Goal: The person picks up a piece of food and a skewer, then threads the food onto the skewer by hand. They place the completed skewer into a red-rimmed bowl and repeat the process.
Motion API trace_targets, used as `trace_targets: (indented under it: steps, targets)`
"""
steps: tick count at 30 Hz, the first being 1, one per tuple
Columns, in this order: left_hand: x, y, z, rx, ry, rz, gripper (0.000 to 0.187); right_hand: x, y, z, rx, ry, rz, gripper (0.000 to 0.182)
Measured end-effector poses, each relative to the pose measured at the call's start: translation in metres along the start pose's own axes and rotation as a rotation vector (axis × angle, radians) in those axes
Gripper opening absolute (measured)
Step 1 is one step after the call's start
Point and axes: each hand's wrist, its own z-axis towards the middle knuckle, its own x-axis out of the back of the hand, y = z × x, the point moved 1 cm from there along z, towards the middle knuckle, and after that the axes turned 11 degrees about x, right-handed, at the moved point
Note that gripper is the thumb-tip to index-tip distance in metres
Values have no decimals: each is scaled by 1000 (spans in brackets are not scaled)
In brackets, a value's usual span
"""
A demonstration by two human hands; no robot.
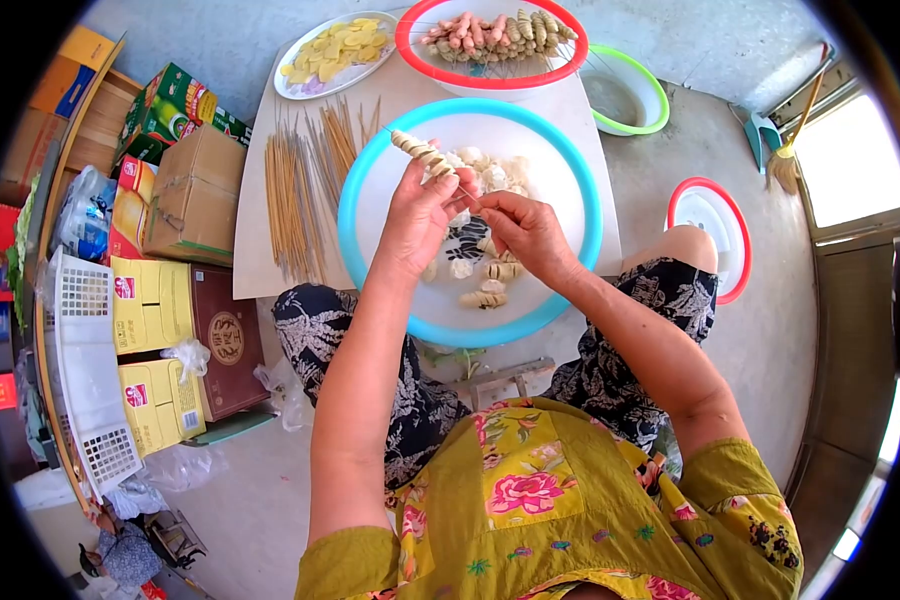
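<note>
My left hand (pixel 417 212) is closed around a spiral-cut pale food piece (pixel 422 152) threaded on a thin skewer, above the blue-rimmed basin (pixel 570 190). Just to its right, my right hand (pixel 526 232) pinches the lower end of the skewer (pixel 467 192). Inside the basin, pale torn pieces (pixel 505 172) lie toward the back, and a few spiral-cut pieces (pixel 483 299) lie toward the front. Bare skewers (pixel 292 205) are laid out on the table left of the basin.
At the back of the table (pixel 255 235) stand a plate of yellow slices (pixel 335 52) and a red-rimmed basin (pixel 406 45) with filled skewers. Green-rimmed (pixel 660 105) and red-rimmed (pixel 738 278) basins are at the right. Cardboard boxes (pixel 198 190) stack up at the left.
</note>
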Motion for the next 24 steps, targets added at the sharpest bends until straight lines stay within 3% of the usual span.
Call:
trace_targets:
  steps: [13,16,18,24]
  targets:
    - [-3,3,-2,96,-6,149,56,1,-1,-2,21,-6,2,15]
    - [-3,3,-2,79,41,92,52,3,-6,0,28,-5,21,14]
    - [5,2,2,10,87,-154,44,1,0,0,27,-10,17,14]
    - [10,0,3,-29,63,-52,35,0,-1,-1,23,-22,-19,14]
